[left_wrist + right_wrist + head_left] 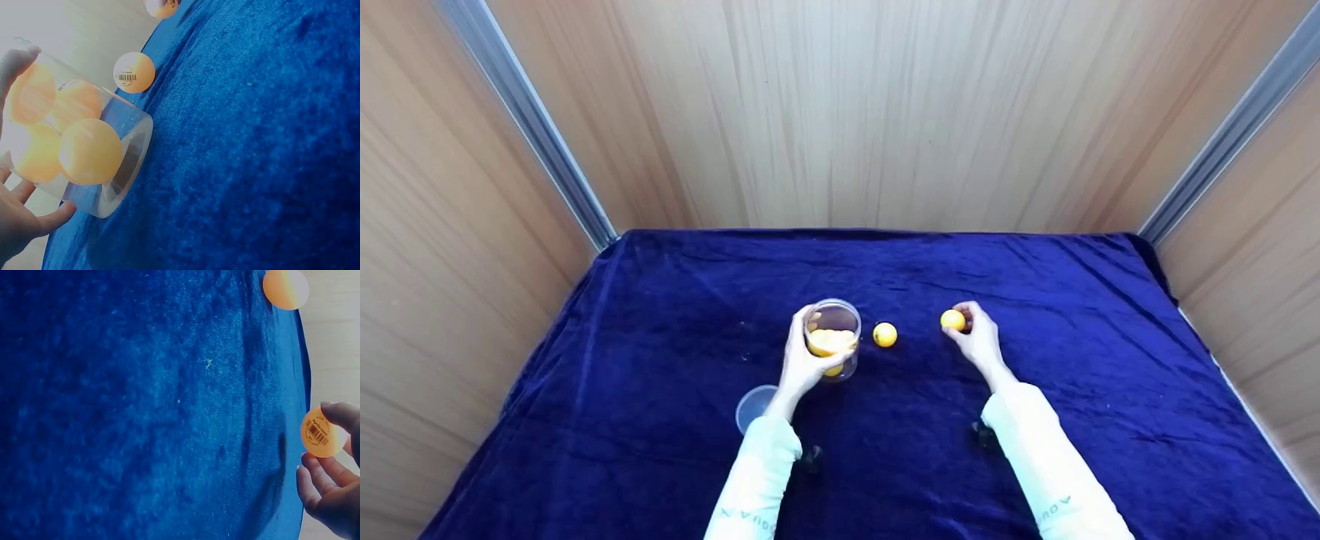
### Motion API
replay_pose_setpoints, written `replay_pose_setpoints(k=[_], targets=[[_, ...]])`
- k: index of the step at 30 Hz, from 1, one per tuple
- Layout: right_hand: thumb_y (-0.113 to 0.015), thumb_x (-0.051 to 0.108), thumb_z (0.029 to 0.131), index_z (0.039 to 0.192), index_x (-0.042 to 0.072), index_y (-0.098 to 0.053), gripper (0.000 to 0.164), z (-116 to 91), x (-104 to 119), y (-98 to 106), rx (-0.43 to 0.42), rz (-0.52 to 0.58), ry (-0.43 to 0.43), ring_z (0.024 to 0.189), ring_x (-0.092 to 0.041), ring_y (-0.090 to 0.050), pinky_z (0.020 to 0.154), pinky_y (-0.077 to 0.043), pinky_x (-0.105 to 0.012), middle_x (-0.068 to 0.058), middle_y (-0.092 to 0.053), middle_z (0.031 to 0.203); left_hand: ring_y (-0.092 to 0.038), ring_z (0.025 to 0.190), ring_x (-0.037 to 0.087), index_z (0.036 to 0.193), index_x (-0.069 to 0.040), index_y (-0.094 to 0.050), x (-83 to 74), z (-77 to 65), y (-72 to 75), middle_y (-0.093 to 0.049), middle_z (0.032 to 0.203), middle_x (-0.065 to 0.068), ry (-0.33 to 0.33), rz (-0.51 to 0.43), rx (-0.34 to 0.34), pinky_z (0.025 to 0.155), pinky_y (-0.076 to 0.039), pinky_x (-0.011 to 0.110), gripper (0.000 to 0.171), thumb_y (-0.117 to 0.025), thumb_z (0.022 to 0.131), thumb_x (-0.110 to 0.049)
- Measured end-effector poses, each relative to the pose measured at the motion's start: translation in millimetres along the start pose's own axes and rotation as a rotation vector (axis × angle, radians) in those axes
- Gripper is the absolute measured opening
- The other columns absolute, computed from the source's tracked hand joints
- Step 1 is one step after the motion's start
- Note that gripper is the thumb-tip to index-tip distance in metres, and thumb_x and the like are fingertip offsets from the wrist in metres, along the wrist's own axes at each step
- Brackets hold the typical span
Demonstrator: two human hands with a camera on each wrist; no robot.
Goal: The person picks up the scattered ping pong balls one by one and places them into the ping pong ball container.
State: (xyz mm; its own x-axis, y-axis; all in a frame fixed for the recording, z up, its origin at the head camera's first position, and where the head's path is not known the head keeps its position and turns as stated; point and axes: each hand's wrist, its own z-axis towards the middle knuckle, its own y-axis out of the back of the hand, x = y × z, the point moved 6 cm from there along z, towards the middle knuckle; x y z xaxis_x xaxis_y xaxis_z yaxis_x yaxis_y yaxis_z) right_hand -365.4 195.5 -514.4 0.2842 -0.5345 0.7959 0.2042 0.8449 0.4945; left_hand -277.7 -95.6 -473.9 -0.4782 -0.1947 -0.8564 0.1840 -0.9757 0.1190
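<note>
A clear plastic jar point(832, 339) stands on the blue cloth point(675, 315) with several orange balls inside. My left hand point(802, 360) grips the jar point(107, 169) from its left side, and the balls point(90, 151) show through the wall. My right hand point(976, 337) pinches one orange ball point(952, 320) in its fingertips just above the cloth. That held ball point(318, 433) carries a barcode sticker. Another orange ball point(885, 334) lies loose on the cloth between jar and right hand, also seen as a loose ball point(134, 72) and a ball point(286, 288).
A clear round lid point(755, 406) lies on the cloth beside my left wrist. Wooden panel walls point(885, 112) enclose the table on three sides, with metal strips point(532, 127) at the corners.
</note>
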Motion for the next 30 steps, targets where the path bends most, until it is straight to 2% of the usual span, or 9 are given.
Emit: replay_pose_setpoints(k=[6,17,25,30], targets=[[-0.072,-0.003,0.066,0.098,-0.004,-0.055,0.036,-3,7,1,0.016,0.020,0.015,0.075,-0.034,-0.058,0.070,-0.046,-0.048,-0.019,-0.060,0.091,-0.044,0.103,0.045,0.121,0.013,-0.036,-0.5,0.3,-0.1,-0.045,0.114,0.031,0.010,0.001,-0.004,0.090,-0.034,0.053,0.081,-0.081,0.055,0.002],[-0.073,0.002,0.068,0.100,-0.001,-0.057,0.036,-9,31,-5,0.069,0.114,0.053,0.079,-0.030,-0.059,0.066,-0.048,-0.048,-0.013,-0.061,0.094,-0.044,0.104,0.047,0.121,0.014,-0.035,0.2,1.1,-0.8,-0.045,0.115,0.033,0.013,0.000,-0.004,0.091,-0.034,0.052,0.082,-0.081,0.054,0.003],[-0.074,0.005,0.068,0.101,0.001,-0.058,0.037,-14,52,-13,0.116,0.147,0.091,0.081,-0.027,-0.059,0.061,-0.048,-0.039,-0.009,-0.062,0.094,-0.043,0.105,0.045,0.121,0.013,-0.035,2.0,1.5,-0.8,-0.044,0.116,0.032,0.006,-0.003,-0.003,0.092,-0.034,0.051,0.083,-0.080,0.053,0.004],[-0.075,0.008,0.069,0.102,0.001,-0.058,0.037,-18,68,-17,0.140,0.174,0.129,0.081,-0.027,-0.059,0.060,-0.049,-0.038,-0.007,-0.062,0.095,-0.044,0.105,0.044,0.121,0.014,-0.035,1.8,1.4,-0.7,-0.045,0.115,0.031,0.003,-0.006,-0.002,0.092,-0.034,0.051,0.082,-0.081,0.054,0.002]])
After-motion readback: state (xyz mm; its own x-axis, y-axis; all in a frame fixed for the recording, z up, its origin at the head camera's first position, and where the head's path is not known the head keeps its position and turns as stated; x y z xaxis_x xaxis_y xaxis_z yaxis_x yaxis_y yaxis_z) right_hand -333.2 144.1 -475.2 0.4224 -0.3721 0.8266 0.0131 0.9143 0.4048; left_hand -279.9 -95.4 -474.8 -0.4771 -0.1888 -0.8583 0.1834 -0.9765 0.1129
